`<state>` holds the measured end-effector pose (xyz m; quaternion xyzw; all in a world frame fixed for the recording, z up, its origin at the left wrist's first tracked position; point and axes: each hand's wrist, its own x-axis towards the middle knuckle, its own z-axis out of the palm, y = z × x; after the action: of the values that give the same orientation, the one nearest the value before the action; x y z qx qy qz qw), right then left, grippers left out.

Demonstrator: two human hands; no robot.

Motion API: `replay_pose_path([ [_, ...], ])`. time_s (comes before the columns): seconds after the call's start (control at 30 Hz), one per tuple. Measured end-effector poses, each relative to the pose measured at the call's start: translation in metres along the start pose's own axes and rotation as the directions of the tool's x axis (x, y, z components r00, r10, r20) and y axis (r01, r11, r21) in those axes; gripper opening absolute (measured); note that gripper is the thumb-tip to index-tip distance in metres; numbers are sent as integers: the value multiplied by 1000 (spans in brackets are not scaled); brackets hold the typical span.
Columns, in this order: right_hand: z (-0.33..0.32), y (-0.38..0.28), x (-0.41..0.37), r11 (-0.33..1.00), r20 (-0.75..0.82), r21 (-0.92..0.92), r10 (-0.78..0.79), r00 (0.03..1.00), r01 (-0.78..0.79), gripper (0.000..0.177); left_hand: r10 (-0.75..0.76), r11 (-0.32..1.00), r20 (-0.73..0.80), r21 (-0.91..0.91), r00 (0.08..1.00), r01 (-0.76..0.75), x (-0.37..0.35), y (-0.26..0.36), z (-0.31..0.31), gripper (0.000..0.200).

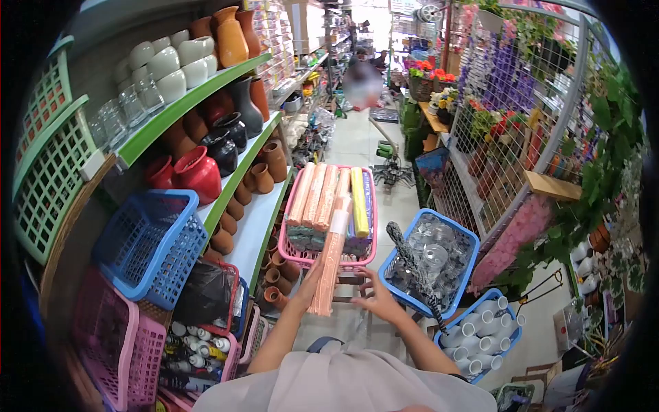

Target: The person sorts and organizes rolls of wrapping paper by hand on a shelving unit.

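My left hand (310, 283) is closed round the lower part of a long peach-coloured wrapped roll (329, 264), which slants up over the near rim of a pink basket (291, 259). Just right of the roll, my right hand (374, 294) is held with its fingers apart and nothing in them. Inside the basket, several peach rolls (317, 196) lie side by side, with a yellow roll (359, 202) and a purple roll (369, 196) at the right. Greyish-green wrapped items show beneath them.
Blue baskets hold clear glassware (434, 255) and white cylinders (480, 333) on the right. Shelves with pots (198, 175) line the left, beside an empty blue basket (151, 247). A wire rack (508, 137) with flowers stands right. A person (364, 82) is far down the aisle.
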<state>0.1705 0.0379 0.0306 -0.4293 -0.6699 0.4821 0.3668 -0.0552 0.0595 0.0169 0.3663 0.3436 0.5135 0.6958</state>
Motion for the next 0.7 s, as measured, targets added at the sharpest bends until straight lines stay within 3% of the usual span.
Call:
replay_pose_path([
  [0.07,18,-33,-3,981,163,-15,-190,968,195,102,38,999,-96,-5,995,-39,-7,13,7,50],
  [0.1,24,-37,1,980,187,-9,-192,964,197,102,66,998,-174,-1,982,-67,-12,20,10,51],
  [0.17,35,-44,8,921,218,-133,-334,917,367,118,89,994,-202,-40,975,-99,-21,28,9,54],
  [0.23,46,-51,12,924,258,-127,-321,911,362,116,113,989,-246,-61,963,-132,-30,36,9,56],
  [0.33,65,-57,19,894,291,3,-429,855,448,103,167,979,-307,-63,937,-195,-49,42,7,63],
  [0.5,103,-71,21,851,336,56,-509,793,523,88,277,952,-366,-21,889,-305,-80,45,-17,69],
  [0.6,123,-83,19,818,316,117,-568,760,563,70,344,931,-418,34,841,-364,-105,61,-16,55],
  [0.7,144,-90,11,791,313,126,-604,733,598,71,344,934,-469,87,813,-346,-131,70,-17,44],
])
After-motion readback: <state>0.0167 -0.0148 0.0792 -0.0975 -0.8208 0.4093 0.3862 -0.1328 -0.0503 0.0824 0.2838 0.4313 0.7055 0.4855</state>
